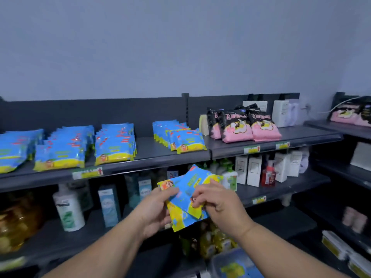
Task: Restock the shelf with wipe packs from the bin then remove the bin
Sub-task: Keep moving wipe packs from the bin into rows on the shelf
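Both hands pinch a small fanned bunch of wipe packs [187, 194]: left hand [155, 210] grips the left edge, thumb on top, fingers under; right hand [217, 202] pinches the lower right corner, fingers curled over. Packs overlap loosely, at least three, tilted, held in front of the lower shelf, just below the lip of the top shelf [152, 161].

Risk: bunch is slick film, held by the edges only. One pack could slide out of the fan on the lift and drop toward the bin [233, 265], bottom of frame, blurred, some packs apparently left in it. Lifting straight up could also clip the shelf lip or the price tag [87, 173].

Room: open bare gap on the top shelf between the stacked row [115, 144] and the shorter row [180, 140], directly above the hands. Likely the slot. Rows on each side stand close to the gap edges, so a wide fan could knock the front packs. Pink-and-black bags [243, 127] sit further right, past the shelf divider, well clear. Bottles [69, 209] on the lower shelf are behind and left of the hands, apart.
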Demonstrator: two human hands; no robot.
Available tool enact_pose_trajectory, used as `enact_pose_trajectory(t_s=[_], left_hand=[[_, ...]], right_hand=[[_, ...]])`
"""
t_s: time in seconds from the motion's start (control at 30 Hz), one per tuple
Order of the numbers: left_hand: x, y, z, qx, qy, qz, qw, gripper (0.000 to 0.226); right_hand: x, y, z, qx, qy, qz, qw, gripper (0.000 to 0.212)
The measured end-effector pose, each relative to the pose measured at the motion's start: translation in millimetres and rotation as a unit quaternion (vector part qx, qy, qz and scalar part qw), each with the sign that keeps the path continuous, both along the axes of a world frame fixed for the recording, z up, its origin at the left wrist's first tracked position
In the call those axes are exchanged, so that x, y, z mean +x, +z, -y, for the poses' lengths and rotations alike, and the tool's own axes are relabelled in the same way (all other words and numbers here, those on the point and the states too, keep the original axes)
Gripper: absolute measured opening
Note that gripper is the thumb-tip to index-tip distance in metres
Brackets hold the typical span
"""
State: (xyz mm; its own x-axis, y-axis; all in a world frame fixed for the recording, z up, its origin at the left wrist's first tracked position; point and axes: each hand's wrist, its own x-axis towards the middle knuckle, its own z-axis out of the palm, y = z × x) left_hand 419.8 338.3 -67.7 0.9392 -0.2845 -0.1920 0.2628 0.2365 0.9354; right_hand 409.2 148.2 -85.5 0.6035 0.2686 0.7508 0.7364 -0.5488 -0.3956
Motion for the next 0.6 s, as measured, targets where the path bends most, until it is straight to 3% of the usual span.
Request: enact_pose_trajectory(t_s=[0.1,0.2,0.3,0.37,0.47,0.53,0.6], left_hand=[[-16.8,8.8,-47.3,-0.001,0.066,0.027,0.997,0.031],[-35.1,19.4,-105.6,0.007,0.124,0.059,0.991,0.027],[-56.6,29.1,-167.7,0.046,0.142,0.097,0.984,0.032],[-70.3,34.4,-205.9,0.059,0.145,0.117,0.981,0.036],[-86.8,41.3,-256.7,0.066,0.173,0.138,0.973,0.042],[-94.5,42.7,-288.3,0.064,0.191,0.137,0.970,0.038],[-100.1,44.2,-318.7,0.061,0.203,0.129,0.969,0.028]], right_hand=[[-3.1,9.7,-49.6,-0.016,0.029,0.041,0.999,0.026],[-3.7,16.1,-98.7,0.069,-0.007,0.028,0.997,0.032],[-12.2,36.8,-152.6,0.169,-0.022,-0.080,0.982,0.031],[-23.0,57.5,-192.3,0.155,-0.001,-0.198,0.968,0.032],[-29.5,68.3,-249.7,0.162,0.080,-0.363,0.914,0.046],[-33.8,66.8,-284.0,0.194,0.116,-0.413,0.882,0.046],[-37.7,66.5,-314.8,0.201,0.121,-0.415,0.879,0.037]])
